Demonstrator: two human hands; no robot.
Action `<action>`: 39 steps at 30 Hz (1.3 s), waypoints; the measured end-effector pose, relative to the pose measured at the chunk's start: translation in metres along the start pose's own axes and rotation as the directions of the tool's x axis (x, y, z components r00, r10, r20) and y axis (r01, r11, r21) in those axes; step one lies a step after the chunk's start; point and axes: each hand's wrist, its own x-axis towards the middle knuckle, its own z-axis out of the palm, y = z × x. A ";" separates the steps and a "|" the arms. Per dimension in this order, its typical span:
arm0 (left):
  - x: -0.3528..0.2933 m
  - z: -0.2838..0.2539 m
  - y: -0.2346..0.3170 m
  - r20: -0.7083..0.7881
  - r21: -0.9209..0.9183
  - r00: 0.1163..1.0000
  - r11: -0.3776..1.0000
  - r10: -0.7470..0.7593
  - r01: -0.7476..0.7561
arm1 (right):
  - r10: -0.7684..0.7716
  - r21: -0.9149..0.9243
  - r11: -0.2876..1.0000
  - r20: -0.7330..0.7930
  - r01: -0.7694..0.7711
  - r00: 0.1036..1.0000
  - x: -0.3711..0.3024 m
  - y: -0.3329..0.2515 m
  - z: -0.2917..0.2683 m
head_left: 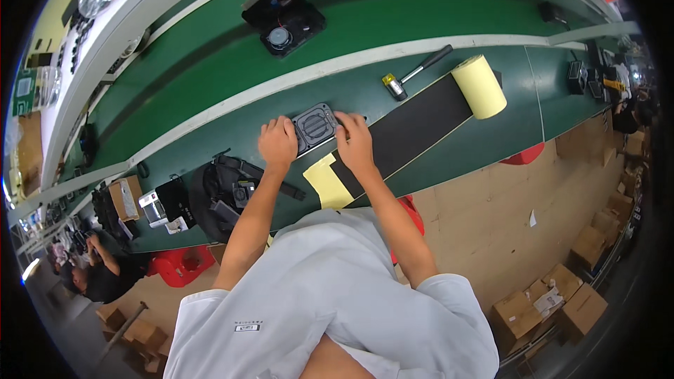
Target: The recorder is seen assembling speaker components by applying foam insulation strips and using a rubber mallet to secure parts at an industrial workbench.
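A dark grey rectangular speaker housing (315,127) with a round-cornered grille lies on the green bench, between my two hands. My left hand (279,142) is closed on its left end, fingers curled. At the opposite end, my right hand (355,142) has its fingers and thumb against the right edge. The housing's underside is hidden. Just right of my right hand runs a long black strip (421,123) on yellow backing, its near end folded out as a yellow flap (328,181).
A yellow roll (480,87) sits at the strip's far end, beside a mallet (414,74). Left of me lie a black backpack (214,200) and a small open carton (126,198). Beyond the white rail, an open black casing with a speaker (284,21) rests on the green belt.
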 end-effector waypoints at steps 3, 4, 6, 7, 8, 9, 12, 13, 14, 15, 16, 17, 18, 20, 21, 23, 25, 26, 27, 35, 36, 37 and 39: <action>0.005 -0.005 0.007 0.047 -0.065 0.998 0.997 -0.038 0.041 | 0.338 0.204 0.929 -0.133 -0.308 0.932 -0.017 0.029 0.018; 0.005 -0.007 0.010 0.075 -0.069 0.995 0.995 -0.060 0.066 | 0.457 0.222 0.883 -0.206 -0.414 0.865 -0.022 0.037 0.023; 0.006 -0.007 0.011 0.057 -0.055 0.993 0.992 -0.107 0.110 | 0.678 0.525 0.641 -0.045 -0.560 0.734 -0.030 0.029 0.027; 0.007 -0.006 0.012 0.052 -0.041 0.990 0.990 -0.133 0.136 | 0.810 0.726 0.275 0.178 -0.630 0.559 -0.032 0.024 0.030; 0.007 -0.005 0.010 0.043 -0.041 0.989 0.989 -0.138 0.140 | 0.804 0.726 0.278 0.182 -0.629 0.565 -0.031 0.015 0.034; 0.008 -0.003 0.009 0.029 -0.051 0.988 0.987 -0.152 0.153 | 0.760 0.763 0.215 0.261 -0.609 0.595 -0.030 0.005 0.040; 0.011 -0.003 0.017 0.021 -0.075 0.983 0.980 -0.183 0.184 | 0.626 0.748 0.197 0.402 -0.634 0.668 -0.018 0.003 0.053; 0.015 -0.002 0.014 0.019 -0.083 0.976 0.972 -0.218 0.219 | 0.651 0.745 0.207 0.379 -0.634 0.658 -0.012 -0.005 0.058; 0.018 -0.002 0.011 0.011 -0.076 0.977 0.974 -0.212 0.213 | 0.674 0.743 0.216 0.356 -0.634 0.647 -0.007 -0.012 0.061; 0.022 -0.002 0.007 0.026 -0.099 0.963 0.958 -0.267 0.268 | 0.670 0.750 0.209 0.358 -0.627 0.651 0.000 -0.018 0.063; 0.024 -0.003 0.007 0.045 -0.123 0.947 0.939 -0.318 0.321 | 0.723 0.797 0.174 0.295 -0.578 0.624 0.002 -0.017 0.067; 0.026 -0.004 0.008 0.040 -0.115 0.950 0.943 -0.309 0.311 | 0.774 0.840 0.141 0.236 -0.523 0.588 0.004 -0.015 0.069; 0.028 -0.004 0.010 0.071 -0.106 0.934 0.928 -0.351 0.357 | 0.773 0.847 0.131 0.238 -0.515 0.588 0.005 -0.013 0.070; 0.033 -0.008 0.012 0.087 -0.082 0.915 0.913 -0.394 0.400 | 0.861 0.906 -0.007 0.221 -0.424 0.457 0.007 -0.004 0.072; 0.036 -0.008 0.014 0.101 -0.090 0.897 0.894 -0.431 0.439 | 0.881 0.864 0.016 0.226 -0.504 0.415 0.011 0.000 0.069; 0.039 -0.009 0.015 0.113 -0.088 0.884 0.881 -0.454 0.464 | 0.792 0.781 0.006 0.377 -0.624 0.479 0.017 0.009 0.067; 0.042 -0.009 0.009 0.156 -0.089 0.873 0.874 -0.461 0.477 | 0.563 0.672 0.006 0.610 -0.740 0.558 0.029 -0.009 0.064; 0.043 -0.006 0.013 0.158 -0.081 0.885 0.887 -0.439 0.454 | 0.606 0.752 0.110 0.468 -0.650 0.643 0.029 -0.014 0.083; 0.044 -0.004 0.018 0.144 -0.103 0.893 0.891 -0.426 0.441 | 0.645 0.743 0.187 0.401 -0.643 0.651 0.027 -0.012 0.092; -0.005 -0.002 0.003 0.566 -0.734 0.671 0.079 -0.478 0.675 | 0.513 0.727 0.303 0.419 -0.615 0.749 0.109 0.009 0.011; -0.013 -0.010 0.002 0.620 -0.729 0.690 0.053 -0.373 0.683 | 0.421 0.728 0.346 0.444 -0.592 0.791 0.150 -0.008 -0.034; -0.018 -0.013 0.006 0.665 -0.721 0.704 0.029 -0.249 0.692 | 0.376 0.622 0.573 0.379 -0.534 0.846 0.187 -0.005 -0.065; -0.029 -0.012 0.012 0.666 -0.720 0.703 0.033 -0.250 0.693 | 0.105 0.263 0.958 0.037 -0.111 0.994 0.257 0.034 -0.089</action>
